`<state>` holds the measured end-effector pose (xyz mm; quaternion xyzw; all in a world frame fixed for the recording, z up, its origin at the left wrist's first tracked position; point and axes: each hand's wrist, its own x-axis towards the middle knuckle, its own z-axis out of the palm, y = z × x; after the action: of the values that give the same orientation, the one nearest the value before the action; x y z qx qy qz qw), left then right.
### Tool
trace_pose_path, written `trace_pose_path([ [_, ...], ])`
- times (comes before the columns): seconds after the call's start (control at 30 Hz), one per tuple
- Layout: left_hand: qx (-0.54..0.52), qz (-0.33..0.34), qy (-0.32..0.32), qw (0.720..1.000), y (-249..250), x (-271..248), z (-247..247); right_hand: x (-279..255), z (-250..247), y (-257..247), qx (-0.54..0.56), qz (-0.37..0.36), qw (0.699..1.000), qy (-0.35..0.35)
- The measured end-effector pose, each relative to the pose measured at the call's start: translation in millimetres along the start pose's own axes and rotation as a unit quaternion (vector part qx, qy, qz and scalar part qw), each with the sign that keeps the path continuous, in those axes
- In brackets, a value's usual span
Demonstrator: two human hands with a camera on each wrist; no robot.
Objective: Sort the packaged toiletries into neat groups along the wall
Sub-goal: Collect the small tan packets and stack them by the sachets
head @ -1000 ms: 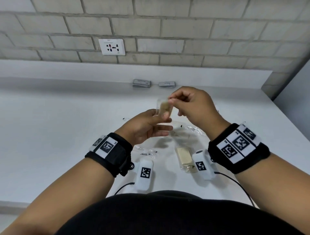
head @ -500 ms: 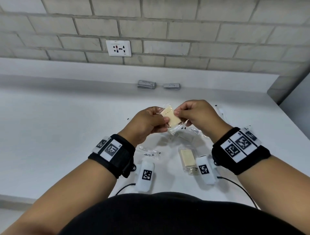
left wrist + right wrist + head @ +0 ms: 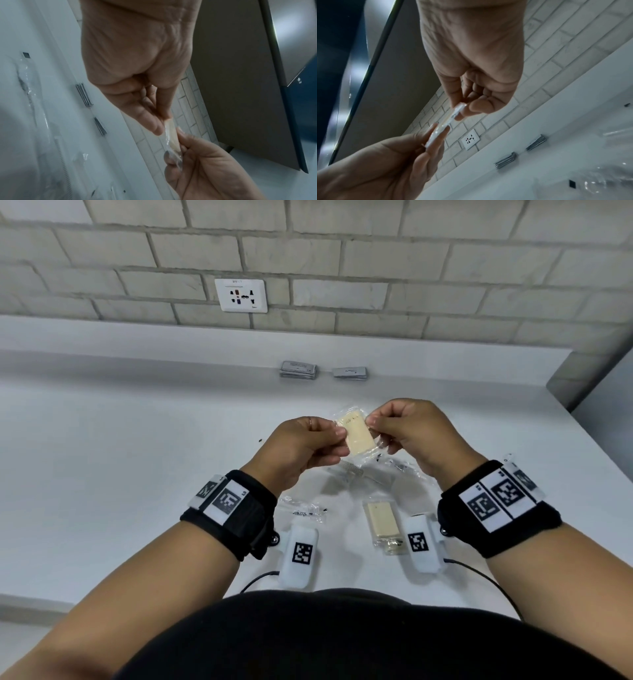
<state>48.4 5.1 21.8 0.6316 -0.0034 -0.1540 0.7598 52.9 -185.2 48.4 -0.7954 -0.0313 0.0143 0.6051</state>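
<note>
A cream soap bar in a clear wrapper [image 3: 356, 436] is held above the white counter [image 3: 137, 474], tilted with its face toward me. My left hand [image 3: 334, 436] pinches its left edge and my right hand [image 3: 375, 424] pinches its upper right edge. The left wrist view shows the packet [image 3: 171, 136] edge-on between both sets of fingertips. In the right wrist view the packet [image 3: 443, 127] is also edge-on. A second wrapped soap [image 3: 382, 520] lies flat near me. Two stacks of grey sachets [image 3: 297, 370] [image 3: 350, 373] sit against the wall ledge.
Clear plastic packets lie under and around my hands: one at the left [image 3: 301, 508], a comb packet [image 3: 352, 470], another at the right [image 3: 400, 467]. A wall socket [image 3: 240, 295] is above the ledge. The counter ends at a corner on the right [image 3: 561, 392].
The soap packet has come down from an upright hold and been turned face up. My left hand moved from under it to pinching its left edge; my right hand still pinches it.
</note>
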Motion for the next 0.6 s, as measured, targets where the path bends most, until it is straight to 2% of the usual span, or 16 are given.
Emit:
trace_pose_path([
  [0.13, 0.04, -0.034, 0.004, 0.999, 0, 0, 3, -8, -5, 9, 0.015, 0.044, 0.998, -0.052],
  [0.23, 0.1, -0.095, -0.04, 0.99, -6, -4, 11, -19, -15, 21, -0.005, 0.105, 0.991, -0.082],
  [0.3, 0.167, -0.135, -0.071, 0.974, -13, -5, 17, -28, -18, 31, -0.048, 0.152, 0.983, -0.087],
  [0.4, 0.239, -0.185, -0.107, 0.947, -27, -7, 25, -44, -16, 50, -0.114, 0.21, 0.968, -0.076],
  [0.5, 0.27, -0.221, -0.125, 0.929, -41, -13, 38, -53, -12, 65, -0.199, 0.222, 0.954, -0.037],
  [0.6, 0.273, -0.222, -0.101, 0.931, -47, -18, 48, -58, -12, 66, -0.227, 0.263, 0.937, -0.033],
])
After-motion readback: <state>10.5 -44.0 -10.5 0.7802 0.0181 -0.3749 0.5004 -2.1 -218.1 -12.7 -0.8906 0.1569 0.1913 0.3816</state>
